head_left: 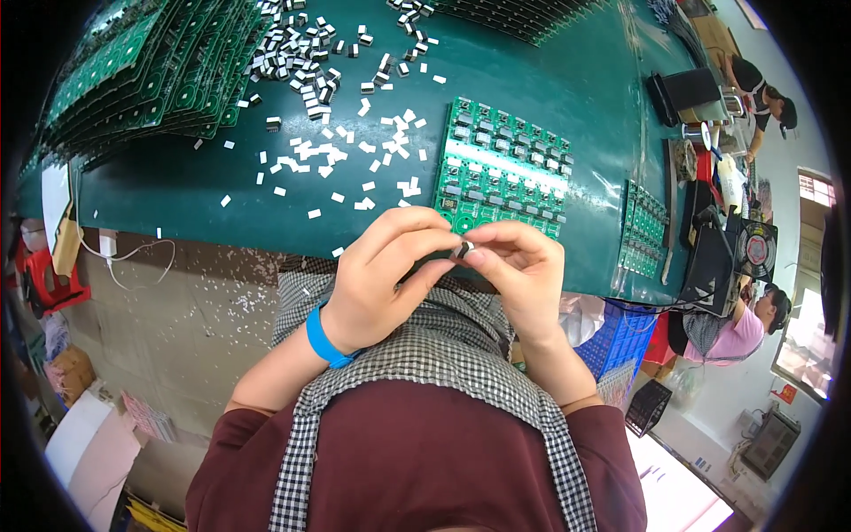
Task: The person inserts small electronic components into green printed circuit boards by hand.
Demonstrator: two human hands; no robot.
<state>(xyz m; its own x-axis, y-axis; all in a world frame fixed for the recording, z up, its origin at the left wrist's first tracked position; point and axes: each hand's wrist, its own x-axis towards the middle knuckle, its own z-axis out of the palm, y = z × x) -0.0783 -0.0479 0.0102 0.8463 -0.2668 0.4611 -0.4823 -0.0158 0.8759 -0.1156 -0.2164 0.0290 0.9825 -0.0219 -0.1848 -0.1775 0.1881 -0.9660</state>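
Close to the table's front edge, my left hand [374, 270] and my right hand [530, 270] meet fingertip to fingertip. Pinched between them is a small black block-shaped component [462, 251], partly covered by the fingers. Just beyond my hands lies a green circuit board panel [505, 164] with rows of components on it. Small white rectangular pieces [328, 155] are scattered on the table to its left. Farther back on that side is a heap of black-and-white block components [292, 55].
Tall stacks of green circuit boards [160, 75] stand at the left of the green table [292, 199]; more boards [532, 19] lie at the back. Another panel [644, 229] rests at right, near a black fan [756, 250]. A blue crate [620, 341] sits below; two people are farther right.
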